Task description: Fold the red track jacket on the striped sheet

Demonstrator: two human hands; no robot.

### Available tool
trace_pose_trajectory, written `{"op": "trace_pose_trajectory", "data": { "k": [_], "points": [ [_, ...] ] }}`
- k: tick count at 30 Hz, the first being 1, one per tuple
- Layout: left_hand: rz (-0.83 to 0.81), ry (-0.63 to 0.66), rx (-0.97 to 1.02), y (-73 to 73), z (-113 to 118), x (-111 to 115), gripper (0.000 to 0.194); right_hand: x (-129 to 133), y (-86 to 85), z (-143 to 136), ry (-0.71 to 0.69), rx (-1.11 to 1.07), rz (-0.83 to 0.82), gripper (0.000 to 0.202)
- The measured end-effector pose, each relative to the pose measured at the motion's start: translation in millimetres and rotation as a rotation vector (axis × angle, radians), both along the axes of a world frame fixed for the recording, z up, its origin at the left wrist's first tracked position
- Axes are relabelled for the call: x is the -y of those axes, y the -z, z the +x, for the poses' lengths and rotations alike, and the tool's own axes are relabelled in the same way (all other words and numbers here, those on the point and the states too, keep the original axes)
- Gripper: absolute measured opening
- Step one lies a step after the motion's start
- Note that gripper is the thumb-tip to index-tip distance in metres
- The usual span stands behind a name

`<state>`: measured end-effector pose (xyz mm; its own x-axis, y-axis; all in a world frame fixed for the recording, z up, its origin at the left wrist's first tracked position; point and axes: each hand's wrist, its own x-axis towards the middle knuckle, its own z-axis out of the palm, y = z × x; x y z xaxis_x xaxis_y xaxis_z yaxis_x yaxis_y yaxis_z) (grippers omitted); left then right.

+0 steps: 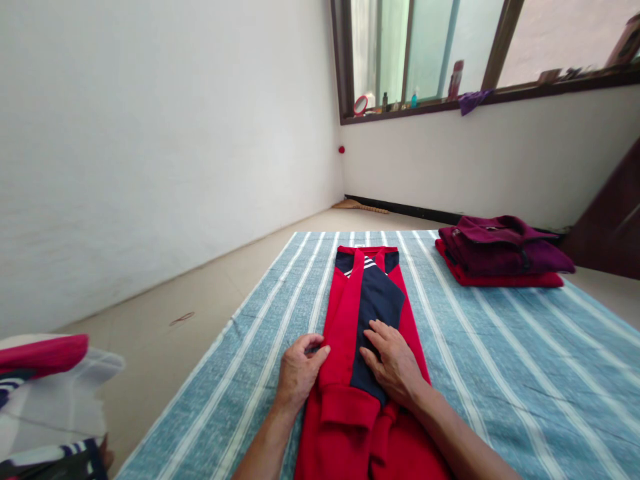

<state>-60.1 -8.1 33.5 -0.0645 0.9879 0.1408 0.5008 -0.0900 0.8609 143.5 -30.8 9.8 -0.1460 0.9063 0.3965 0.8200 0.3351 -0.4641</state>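
A red jacket [341,333] with navy panels and white stripes lies folded lengthwise on a blue-and-white striped sheet [250,373]. One sleeve is laid along its front, with the ribbed cuff toward me. My left hand [299,367] rests at the jacket's left edge, fingers curved and a gap showing between thumb and forefinger. On the navy panel, my right hand [393,360] lies palm down with its fingers spread. The lower end of the jacket runs out of view between my forearms.
Folded purple and red clothes [500,250] are stacked at the right of the sheet. At lower left, red and navy clothing [45,353] lies with a whitish plastic bag [65,400]. A broom [367,205] is on the floor by the far wall, below a window sill [425,107].
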Motion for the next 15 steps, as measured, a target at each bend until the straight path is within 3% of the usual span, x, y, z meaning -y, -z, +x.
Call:
{"op": "trace_pose_trajectory", "data": {
  "k": [15],
  "points": [
    [-0.001, 0.001, -0.008, -0.3, 0.1, 0.1, 0.023, 0.1, 1.5, 0.4, -0.004, -0.018, 0.001, 0.03]
  ]
}}
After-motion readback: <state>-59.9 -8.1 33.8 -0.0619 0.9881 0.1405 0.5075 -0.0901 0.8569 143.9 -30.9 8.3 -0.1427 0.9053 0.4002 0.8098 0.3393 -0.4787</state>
